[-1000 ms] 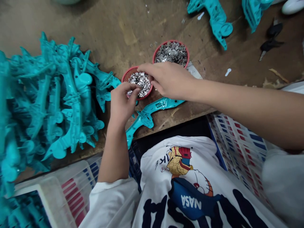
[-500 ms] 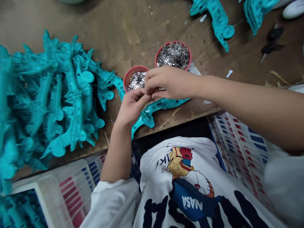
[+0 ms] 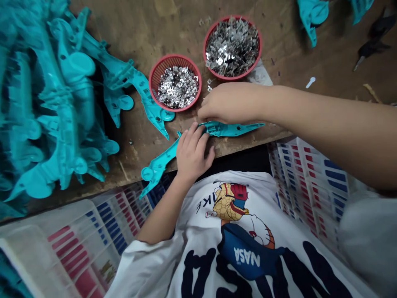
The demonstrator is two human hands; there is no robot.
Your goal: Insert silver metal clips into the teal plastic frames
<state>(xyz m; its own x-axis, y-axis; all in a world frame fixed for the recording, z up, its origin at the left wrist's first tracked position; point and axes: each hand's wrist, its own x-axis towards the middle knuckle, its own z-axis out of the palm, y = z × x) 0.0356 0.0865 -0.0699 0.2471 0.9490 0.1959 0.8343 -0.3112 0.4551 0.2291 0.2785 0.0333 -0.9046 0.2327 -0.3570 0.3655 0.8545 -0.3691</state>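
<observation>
A long teal plastic part [image 3: 229,129] lies along the table's front edge, its left end jutting over the edge. My left hand [image 3: 194,153] rests on the middle of this part, fingers spread and lying over it. Just above and to the right, my right hand [image 3: 217,103] is bent down at the part's upper edge, with its fingertips curled under; what they hold, if anything, is hidden. Small shiny metal pieces fill a red basket [image 3: 150,82] behind my hands. Larger metal clips fill a second red basket [image 3: 259,54] to its right.
Teal parts form a large pile [image 3: 46,103] on the left of the table [image 3: 130,25]. More teal parts and dark keys [image 3: 369,47] lie at the upper right. White plastic crates [image 3: 310,182] stand below the table edge on both sides.
My hands have parted from their joined position above the part. My left hand has come down flat on it, and my right hand is now lower over it. The view has shifted closer.
</observation>
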